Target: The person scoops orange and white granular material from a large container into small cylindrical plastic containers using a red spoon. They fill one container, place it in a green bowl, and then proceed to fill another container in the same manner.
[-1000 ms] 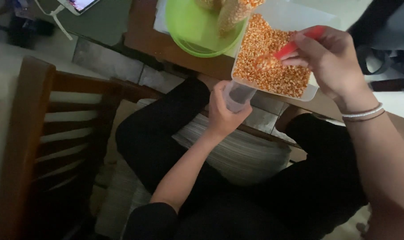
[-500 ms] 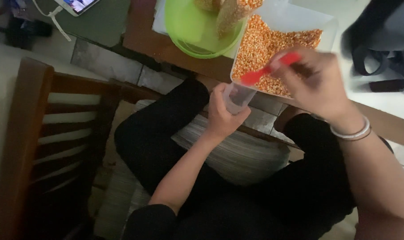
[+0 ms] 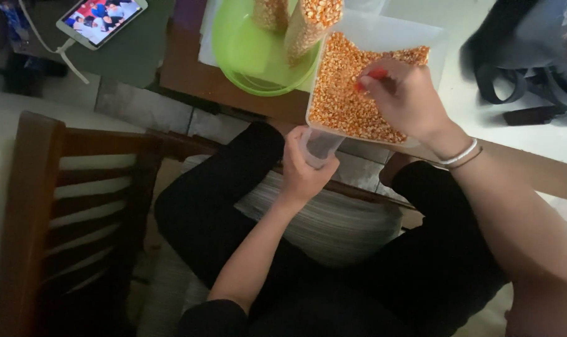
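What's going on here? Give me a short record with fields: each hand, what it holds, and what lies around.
left hand: left hand holds a clear plastic bag open, just below the tray's edge
right hand: right hand holds a red scoop over the kernels
tray: clear tray filled with yellow corn kernels
beside it: green bowl with two filled bags of kernels standing in it
further off: tablet with a lit screen, wooden chair, dark bag

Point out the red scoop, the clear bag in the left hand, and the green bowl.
red scoop [image 3: 376, 74], head view, the bit showing above the fingers.
clear bag [image 3: 321, 146], head view, its open mouth.
green bowl [image 3: 243, 53], head view, bare inner wall.
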